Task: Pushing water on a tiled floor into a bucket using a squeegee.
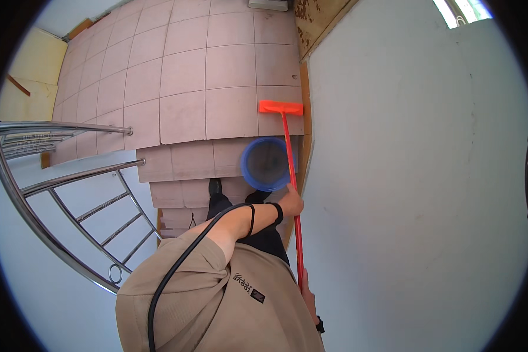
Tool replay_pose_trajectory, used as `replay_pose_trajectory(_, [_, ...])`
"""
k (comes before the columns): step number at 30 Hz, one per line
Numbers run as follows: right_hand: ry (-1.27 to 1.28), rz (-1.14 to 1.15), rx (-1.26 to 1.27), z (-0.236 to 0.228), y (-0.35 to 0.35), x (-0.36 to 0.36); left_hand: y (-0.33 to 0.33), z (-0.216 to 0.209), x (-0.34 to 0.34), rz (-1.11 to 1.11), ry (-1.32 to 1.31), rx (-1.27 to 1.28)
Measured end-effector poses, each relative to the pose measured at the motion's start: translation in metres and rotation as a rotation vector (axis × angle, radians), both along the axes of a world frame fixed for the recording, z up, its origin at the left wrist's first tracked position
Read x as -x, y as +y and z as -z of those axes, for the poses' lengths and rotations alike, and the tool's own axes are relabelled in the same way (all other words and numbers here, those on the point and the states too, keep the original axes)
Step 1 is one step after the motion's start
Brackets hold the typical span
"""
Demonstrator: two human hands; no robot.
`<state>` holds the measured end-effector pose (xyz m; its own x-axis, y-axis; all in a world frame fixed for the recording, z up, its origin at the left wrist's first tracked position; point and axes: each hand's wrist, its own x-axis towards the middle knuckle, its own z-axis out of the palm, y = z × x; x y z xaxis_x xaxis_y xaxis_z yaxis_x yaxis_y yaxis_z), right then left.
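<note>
My left hand point(291, 201) is wrapped around the middle of a long red pole with a wide orange head point(286, 141). Lower on the same pole, close to my right side, my right hand point(309, 293) grips it, its fingers partly hidden. The orange head point(280, 108) rests against the pink tiles of the upper landing, beside the wall base. It forms a T with the pole; whether it is a broom, mop or squeegee I cannot tell. Beneath the pole, a round blue bucket point(244, 166) stands on the stairs, greyish inside.
Tiled steps point(182, 161) lead up to a pink tiled landing point(185, 76). Metal railings point(70, 176) curve along the left. A white wall point(416, 176) rises close on the right, with a worn brown door point(317, 20) farther up. My shoes point(215, 186) are on the steps near the bucket.
</note>
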<state>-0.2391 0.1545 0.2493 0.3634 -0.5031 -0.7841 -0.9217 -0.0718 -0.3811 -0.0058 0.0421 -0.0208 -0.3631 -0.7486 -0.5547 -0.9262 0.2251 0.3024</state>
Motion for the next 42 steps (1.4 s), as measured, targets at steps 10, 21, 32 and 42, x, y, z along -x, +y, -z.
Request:
replay_pose_trajectory(10, [0.176, -0.051, 0.11, 0.027, 0.052, 0.028, 0.101, -0.05, -0.111, -0.961, 1.212, -0.63])
replay_pose_trajectory(21, [0.218, -0.113, 0.221, 0.105, -0.014, -0.061, 0.158, -0.389, -0.308, -0.612, 1.712, 0.298])
replay_pose_trajectory(32, [0.039, -0.122, 0.243, 0.148, -0.033, -0.126, 0.306, -0.491, -0.319, -0.1, 1.797, 0.438])
replay_pose_trajectory(42, [0.15, -0.065, 0.24, 0.129, 0.045, -0.018, 0.276, -0.506, -0.338, 0.143, 1.794, 0.355])
